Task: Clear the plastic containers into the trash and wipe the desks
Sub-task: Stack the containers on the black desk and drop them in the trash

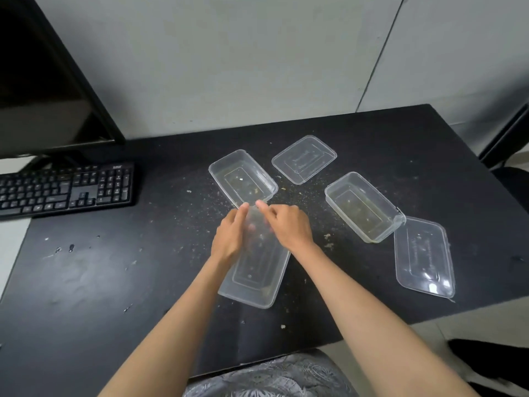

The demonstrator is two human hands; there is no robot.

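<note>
Desk (86, 282): black top, speckled with crumbs and dried smears.

Near container (257, 270): clear plastic, rectangular, lying tilted at mid-desk, greasy residue inside. Its far end is gripped by both hands. Left hand (229, 236) holds the left side of that end, fingers curled round the rim. Right hand (289, 224) holds the right side, fingers curled, thumb pinching the edge.

Far container (243, 179): clear, open side up, food specks on its floor, just beyond the fingertips.

Right container (363, 206): clear, open side up, yellowish film inside, its near-right corner touching the right lid (423, 256).

Right lid: clear, flat, embossed lettering, at the desk's right edge.

Far lid (303, 159): clear, flat, embossed, between the two far containers.

Keyboard (65, 189): black, far left, beneath a dark monitor (43, 81).
</note>
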